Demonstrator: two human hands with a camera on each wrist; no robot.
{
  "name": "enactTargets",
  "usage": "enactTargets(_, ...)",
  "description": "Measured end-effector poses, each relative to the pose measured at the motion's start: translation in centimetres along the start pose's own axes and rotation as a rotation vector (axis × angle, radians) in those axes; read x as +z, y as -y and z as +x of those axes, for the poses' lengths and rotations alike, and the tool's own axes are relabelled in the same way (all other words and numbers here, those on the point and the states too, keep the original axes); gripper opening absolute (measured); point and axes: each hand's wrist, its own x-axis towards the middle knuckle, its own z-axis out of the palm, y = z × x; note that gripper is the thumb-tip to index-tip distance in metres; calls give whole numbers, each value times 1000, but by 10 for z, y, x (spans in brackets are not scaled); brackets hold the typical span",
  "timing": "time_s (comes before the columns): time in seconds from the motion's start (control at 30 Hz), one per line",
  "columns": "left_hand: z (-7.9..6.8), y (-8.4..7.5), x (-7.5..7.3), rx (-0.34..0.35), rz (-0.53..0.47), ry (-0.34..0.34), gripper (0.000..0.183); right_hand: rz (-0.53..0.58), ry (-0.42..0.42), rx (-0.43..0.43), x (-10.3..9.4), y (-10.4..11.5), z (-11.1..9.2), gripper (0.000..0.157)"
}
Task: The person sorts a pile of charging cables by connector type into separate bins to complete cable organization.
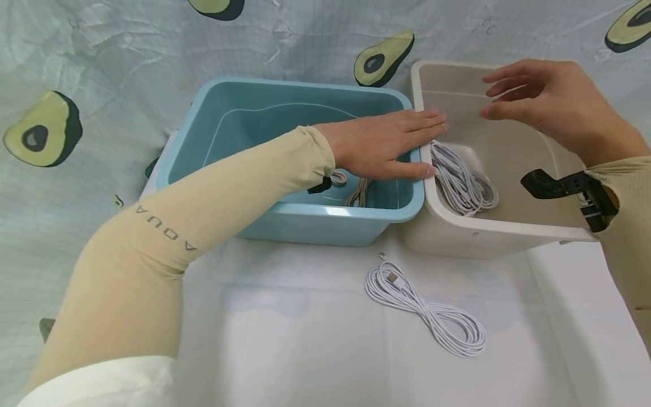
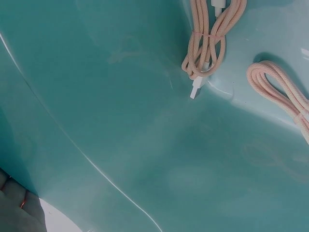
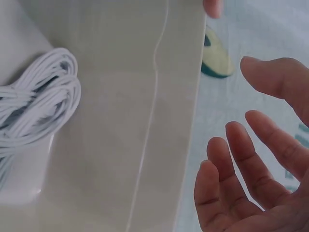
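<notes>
My left hand [image 1: 386, 141] lies flat over the adjoining rims of a blue bin [image 1: 305, 209] and a beige bin [image 1: 524, 227], fingers straight and pointing right. Above the beige bin's far right part hovers my right hand [image 1: 549, 99], its fingers loosely bent and apart, nothing between them. Bundled white cables [image 1: 460, 178] lie at the left inside the beige bin, close to my left fingertips. In the left wrist view, a pinkish cable [image 2: 205, 38] with a white plug and another pinkish cable [image 2: 280, 92] rest in the blue bin.
On the white-covered table [image 1: 305, 339], a coiled white cable [image 1: 424, 308] lies in front of the bins. An avocado-print cloth [image 1: 305, 34] spreads behind them. The two bins stand side by side, their rims meeting. A black wrist mount [image 1: 564, 186] juts from my right sleeve.
</notes>
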Motion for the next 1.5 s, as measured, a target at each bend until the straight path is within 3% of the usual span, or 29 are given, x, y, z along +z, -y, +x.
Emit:
enactTargets(0.2, 0, -1, 0, 0, -7, -1, 79, -22, -27, -62, 4, 18, -13, 51)
enactTargets(0.5, 0, -2, -1, -10, -12, 0, 79, 64, -71, -196, 9, 42, -37, 40)
enactTargets(0.83, 1, -2, 1, -18, -17, 0, 81, 137, -116, -332, 13, 55, -61, 35)
enactTargets(1.23, 0, 0, -1, -27, -23, -1, 80, 47, -101, -499, 23, 71, -88, 42)
enactTargets(1.5, -2, 1, -1, -16, -31, -15, 80, 79, 7, -621, 34, 77, -106, 49)
